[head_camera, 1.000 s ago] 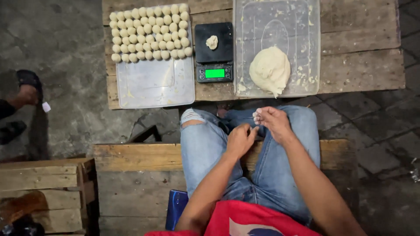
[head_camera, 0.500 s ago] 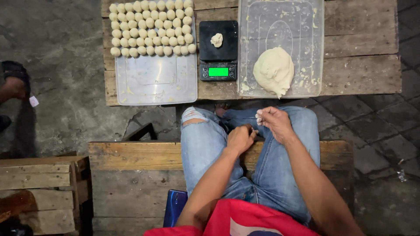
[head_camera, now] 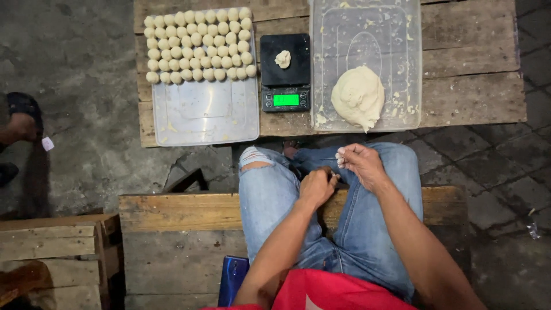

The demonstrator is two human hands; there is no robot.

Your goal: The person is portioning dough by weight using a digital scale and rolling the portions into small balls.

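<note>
We find both hands held low over the lap, above the blue jeans [head_camera: 356, 229], on the near side of the wooden table [head_camera: 470, 86]. The left hand [head_camera: 317, 186] is curled into a loose fist, fingers together, resting on the inner left thigh; whether it encloses anything we cannot tell, since the knuckles hide the palm. The right hand [head_camera: 360, 165] sits just beside it, slightly farther from the body, fingertips pinched together and whitened with what looks like dough residue (the view is too small to confirm a piece between them). Directly beyond the right hand, across the table edge, lies the dough lump [head_camera: 358, 96] in the near part of a clear plastic tub [head_camera: 402, 34]. Beyond the left hand stands a black digital scale [head_camera: 285, 72] with a lit green display, carrying one small dough piece [head_camera: 282, 58] on its platform. Farther out to the left of both hands, a clear tray [head_camera: 204, 117] holds the rolled dough balls [head_camera: 198, 45], packed in rows across its far half, the near half bare. Behind the left hand, by the left hip, a blue phone [head_camera: 232, 279] rests on the wooden bench [head_camera: 172, 212]. Well apart at the far left edge we note another person's sandalled foot [head_camera: 22, 117].
</note>
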